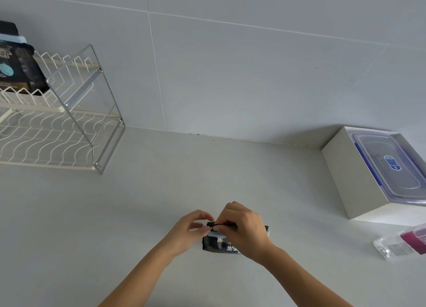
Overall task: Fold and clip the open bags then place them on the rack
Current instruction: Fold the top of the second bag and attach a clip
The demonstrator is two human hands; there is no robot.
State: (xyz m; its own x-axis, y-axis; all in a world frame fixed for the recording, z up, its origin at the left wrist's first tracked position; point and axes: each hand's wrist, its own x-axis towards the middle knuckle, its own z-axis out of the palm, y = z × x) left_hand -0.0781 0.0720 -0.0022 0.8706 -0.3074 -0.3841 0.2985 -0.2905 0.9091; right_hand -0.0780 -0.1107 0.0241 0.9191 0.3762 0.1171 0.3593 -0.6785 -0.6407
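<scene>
On the pale desk (161, 191), near its front edge and just below centre of the view, lies a small black bag (215, 244) with white lettering, its top folded over. A light blue clip (213, 234) crosses the fold, partly hidden by the fingers. The right hand (244, 230) is closed over the bag's upper right part, fingertips pinching the folded edge at the clip. The left hand (191, 228) meets it from the left, thumb and fingers pinched at the clip's left end; whether it grips the clip itself or the fold beneath cannot be told.

Farther off, at the left against the tiled wall, stands a white wire rack (46, 133) with clear end panels. On its upper tier leans another black bag (20, 69), its top already held by a blue clip, so that part of the job looks finished.

At the right sit a white box (345, 175) holding a lidded plastic container (389, 168), and a clear case (401, 244) with something dark red inside.

By my reckoning the clip is being seated on this bag; carrying it to the rack is left.
</scene>
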